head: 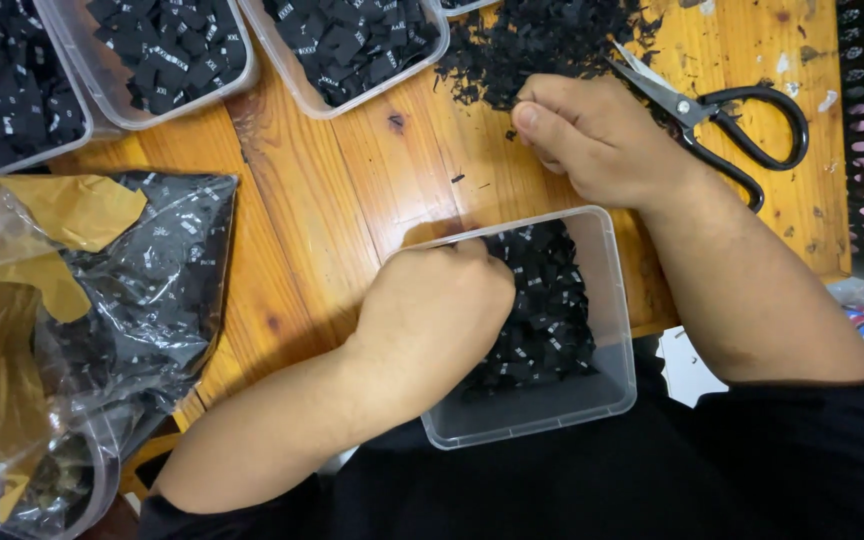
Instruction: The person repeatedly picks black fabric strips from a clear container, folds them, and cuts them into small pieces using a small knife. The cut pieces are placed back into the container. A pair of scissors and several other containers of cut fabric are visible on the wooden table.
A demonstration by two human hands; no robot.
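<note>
— What is seen at the widest scale?

— A wooden table (pixel 352 190) is seen from above, with a clear plastic bag (pixel 102 330) of small black labels spread over its left side. Along the far edge, three clear tubs (pixel 347 50) filled with the same black labels are lined up.

— And nearer the person?

— A square clear container (pixel 542 400) is set at the near table edge, partly filled with black labels (pixel 542 310). The left hand (pixel 437 310) is lowered into it at its left rim, the fingers curled together down among the labels — whether any are pinched cannot be told.

— Where is the right hand placed?

— The right hand (pixel 602 140) is rested on the table beyond the container, beside a loose pile of black labels (pixel 542 40). Its thumb is pressed against the curled fingers at the pile's edge; what is gripped, if anything, is hidden.

— Anything smaller?

— Black-handled scissors (pixel 722 120) are laid just to the right of that hand, blades pointed toward the pile.
</note>
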